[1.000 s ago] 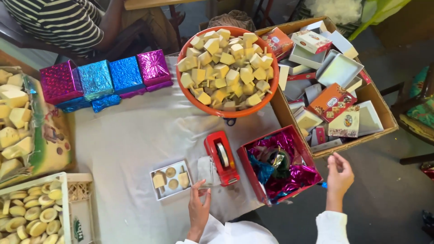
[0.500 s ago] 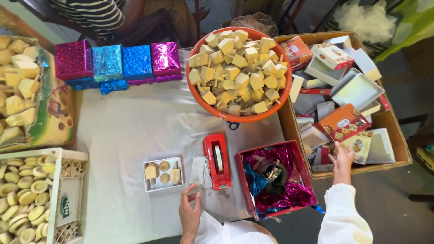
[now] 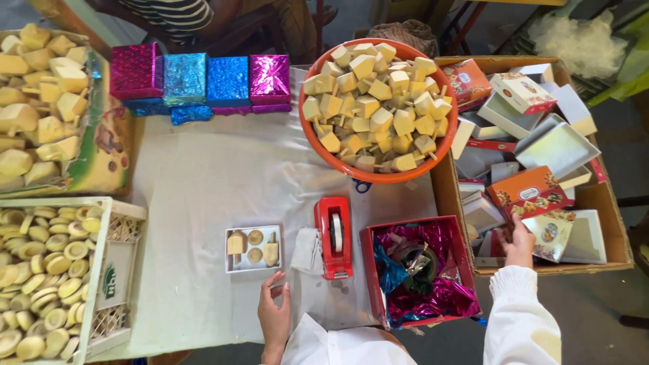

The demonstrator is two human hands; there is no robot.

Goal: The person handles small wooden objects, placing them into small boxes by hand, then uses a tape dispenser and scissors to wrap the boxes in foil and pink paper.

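Reaching into the brown cardboard carton (image 3: 612,260) at the frame's right, the right hand (image 3: 519,240) lies open on stacked flat gift boxes while the left hand (image 3: 274,314), open too, steadies the small white tray of wooden pieces (image 3: 253,249) at lower centre.

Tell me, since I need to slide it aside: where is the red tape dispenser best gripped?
Probably across the long flat sides of the red tape dispenser, coming from above. It lies lengthwise toward the person, roll in the middle, so grip mid-body. The left hand is nearest; the small white tray leaves room.
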